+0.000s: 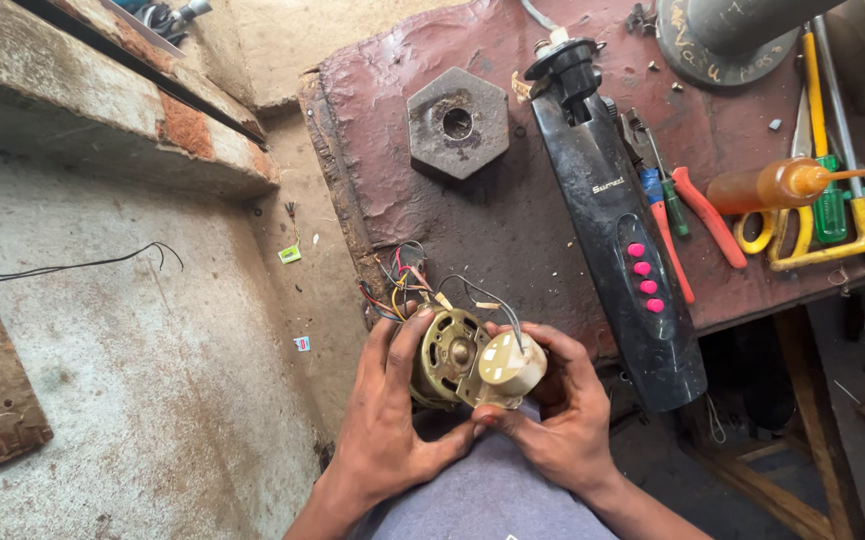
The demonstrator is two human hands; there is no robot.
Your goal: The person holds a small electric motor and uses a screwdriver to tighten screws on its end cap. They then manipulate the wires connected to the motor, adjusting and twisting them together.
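A small brass-coloured electric motor (pixel 450 352) with coloured wires trailing from it is held over my lap. My left hand (pixel 391 420) cups its left side and underside. My right hand (pixel 553 415) grips a cream cylindrical part (pixel 509 363) fixed to the motor's right side, thumb underneath. Grey and coloured wires (pixel 405 280) loop up from the motor toward the workbench.
A worn reddish workbench (pixel 403 170) carries a heavy hexagonal metal block (pixel 458 122), a black fan column with pink buttons (pixel 625 230), red-handled pliers (pixel 698 215), an orange oil bottle (pixel 778 184), screwdrivers and yellow-handled scissors (pixel 803 232). A concrete floor and ledge lie to the left.
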